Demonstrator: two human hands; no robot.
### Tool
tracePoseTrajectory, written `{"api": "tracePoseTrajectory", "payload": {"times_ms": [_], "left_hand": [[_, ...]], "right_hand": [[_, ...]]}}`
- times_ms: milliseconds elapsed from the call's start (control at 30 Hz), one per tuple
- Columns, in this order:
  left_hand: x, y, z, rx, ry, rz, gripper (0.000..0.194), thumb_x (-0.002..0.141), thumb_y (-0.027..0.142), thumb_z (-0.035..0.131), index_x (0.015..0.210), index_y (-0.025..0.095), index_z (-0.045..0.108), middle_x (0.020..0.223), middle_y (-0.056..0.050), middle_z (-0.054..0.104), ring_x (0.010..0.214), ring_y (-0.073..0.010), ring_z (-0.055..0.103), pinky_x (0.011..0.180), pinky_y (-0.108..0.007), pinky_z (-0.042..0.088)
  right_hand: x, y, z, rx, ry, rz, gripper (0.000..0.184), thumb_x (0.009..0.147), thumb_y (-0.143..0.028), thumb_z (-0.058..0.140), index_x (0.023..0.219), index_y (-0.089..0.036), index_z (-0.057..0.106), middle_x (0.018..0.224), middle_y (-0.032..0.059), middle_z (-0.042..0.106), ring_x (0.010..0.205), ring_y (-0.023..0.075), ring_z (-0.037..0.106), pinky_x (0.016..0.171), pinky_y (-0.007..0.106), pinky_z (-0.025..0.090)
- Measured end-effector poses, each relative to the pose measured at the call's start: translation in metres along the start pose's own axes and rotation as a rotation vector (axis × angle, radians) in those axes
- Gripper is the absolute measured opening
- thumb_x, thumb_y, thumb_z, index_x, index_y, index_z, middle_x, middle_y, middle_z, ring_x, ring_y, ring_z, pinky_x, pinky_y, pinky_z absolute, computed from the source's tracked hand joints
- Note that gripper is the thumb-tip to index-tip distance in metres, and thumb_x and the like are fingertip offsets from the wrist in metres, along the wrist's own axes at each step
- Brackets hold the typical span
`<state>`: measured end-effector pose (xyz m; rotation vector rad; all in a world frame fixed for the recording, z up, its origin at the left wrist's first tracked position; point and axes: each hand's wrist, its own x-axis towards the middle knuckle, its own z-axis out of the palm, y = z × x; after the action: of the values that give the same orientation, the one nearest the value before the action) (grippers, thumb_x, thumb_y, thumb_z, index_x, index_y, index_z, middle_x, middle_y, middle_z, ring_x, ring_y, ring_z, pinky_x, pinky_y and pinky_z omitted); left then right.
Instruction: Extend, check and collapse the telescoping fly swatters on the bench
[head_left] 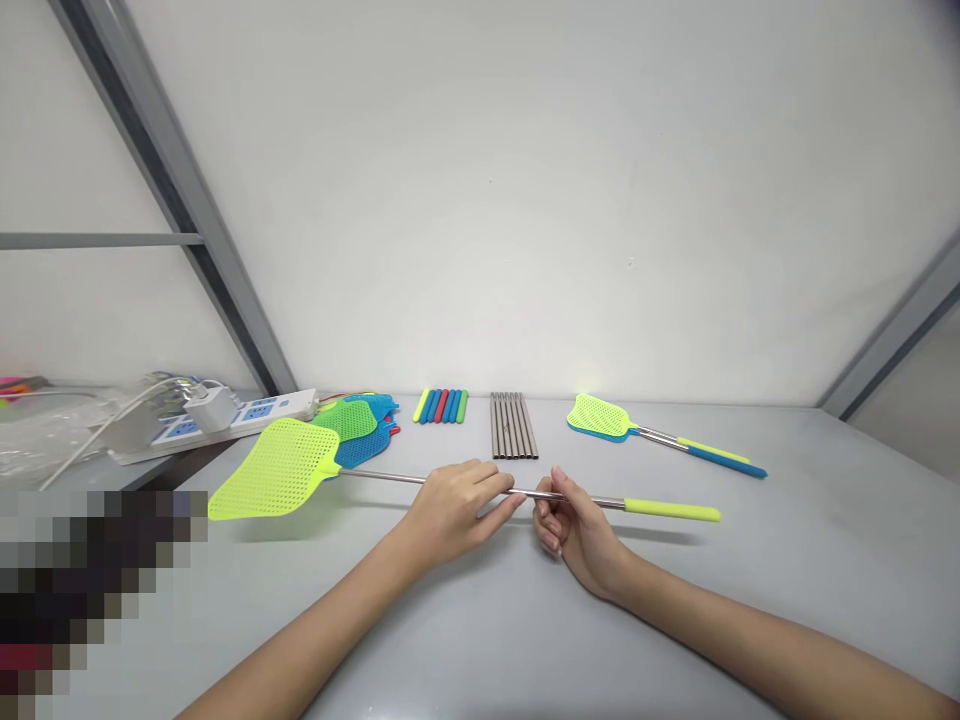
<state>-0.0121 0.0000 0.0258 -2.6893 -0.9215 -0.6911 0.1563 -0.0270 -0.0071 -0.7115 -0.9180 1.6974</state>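
Observation:
A yellow-green fly swatter (277, 472) with a thin metal rod and a yellow-green grip is held level just above the table. My left hand (459, 508) is closed around the rod left of its middle, palm down. Closer to the grip, my right hand (577, 530) holds the same rod between thumb and fingers, palm turned up. Behind my hands, several metal tubes (514, 425) lie side by side. Further right rest two finished-looking swatters (600, 416), a yellow-green one on top of a blue one, with their rods side by side.
Several coloured grips (440, 406) lie in a row near the wall. Blue and green swatter heads (349, 425) are piled at the left, beside a white power strip (255, 412) with a plugged-in adapter (211, 408). A clear plastic bag (45, 440) lies at the far left.

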Motion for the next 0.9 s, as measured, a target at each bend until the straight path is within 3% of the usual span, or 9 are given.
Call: {"api": "tracePoseTrajectory", "payload": {"times_ms": [233, 600, 900], "left_hand": [[-0.0015, -0.0021, 0.0017, -0.003, 0.017, -0.005, 0.02, 0.085, 0.032, 0.039, 0.082, 0.02, 0.055, 0.067, 0.001, 0.057, 0.062, -0.0117, 0.051, 0.053, -0.023, 0.033], [-0.0011, -0.0027, 0.0017, 0.043, 0.099, -0.026, 0.019, 0.084, 0.032, 0.041, 0.082, 0.02, 0.056, 0.067, 0.001, 0.059, 0.06, -0.0113, 0.049, 0.055, -0.023, 0.032], [0.0009, -0.0072, -0.0018, 0.067, 0.106, -0.056, 0.023, 0.085, 0.032, 0.041, 0.076, 0.019, 0.057, 0.064, 0.002, 0.057, 0.059, -0.0109, 0.049, 0.054, -0.023, 0.031]], "right_hand": [[0.0016, 0.0015, -0.0014, -0.025, 0.001, -0.025, 0.028, 0.074, -0.038, 0.058, 0.059, -0.015, 0.052, 0.046, -0.0054, 0.035, 0.04, 0.0061, 0.032, 0.039, 0.021, 0.02], [0.0014, 0.0001, -0.0035, -0.035, -0.032, 0.026, 0.029, 0.079, -0.039, 0.048, 0.075, -0.013, 0.06, 0.05, -0.0026, 0.044, 0.039, 0.0059, 0.033, 0.038, 0.02, 0.022], [0.0041, 0.0052, -0.0031, 0.012, 0.189, -0.114, 0.023, 0.075, -0.04, 0.054, 0.074, -0.017, 0.055, 0.045, -0.0057, 0.042, 0.037, 0.0054, 0.031, 0.037, 0.019, 0.019]]}}
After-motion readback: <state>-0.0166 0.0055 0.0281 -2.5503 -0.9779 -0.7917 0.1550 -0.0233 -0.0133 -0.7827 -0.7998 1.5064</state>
